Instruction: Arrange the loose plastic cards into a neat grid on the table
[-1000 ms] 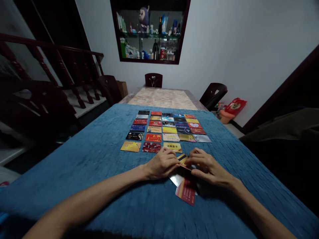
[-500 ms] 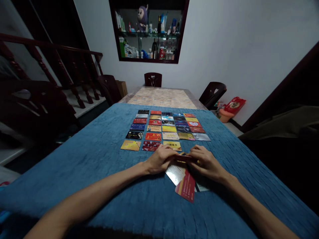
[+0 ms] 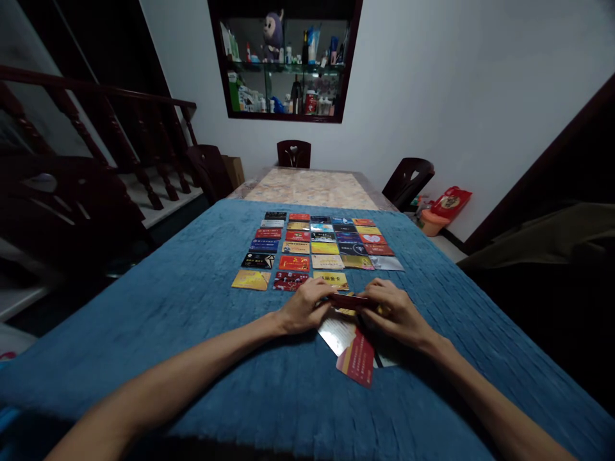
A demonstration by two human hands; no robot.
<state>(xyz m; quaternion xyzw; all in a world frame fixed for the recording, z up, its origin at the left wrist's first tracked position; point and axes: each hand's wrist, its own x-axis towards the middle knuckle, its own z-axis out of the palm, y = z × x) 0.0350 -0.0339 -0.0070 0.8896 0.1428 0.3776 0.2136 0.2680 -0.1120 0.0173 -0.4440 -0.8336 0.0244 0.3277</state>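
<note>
Between my two hands a dark red card (image 3: 350, 301) is held up, tilted toward me. My left hand (image 3: 306, 306) pinches its left end, and my right hand (image 3: 394, 312) grips its right end. A bit of yellow shows by the right fingers. Beneath the hands lie loose cards: a red one (image 3: 358, 360) with printed lines, a whitish one (image 3: 337, 333) and a pale one with a dark stripe (image 3: 388, 356), partly covered. Beyond my hands, several cards lie face up in rows; the nearest row has a yellow card (image 3: 250, 280), a dark red patterned card (image 3: 289, 281) and a gold card (image 3: 331, 280).
A blue cloth (image 3: 192, 307) covers the near part of the table, with the marbled tabletop (image 3: 312, 186) showing beyond it. Dark chairs (image 3: 408, 182) stand around. A red bag (image 3: 450, 202) sits on the floor at right, and a shelf niche (image 3: 285, 120) is in the back wall.
The dark red card has risen slightly and its face is turned a little differently between my fingers. Both hands keep their hold; the laid-out cards stay in the same arrangement.
</note>
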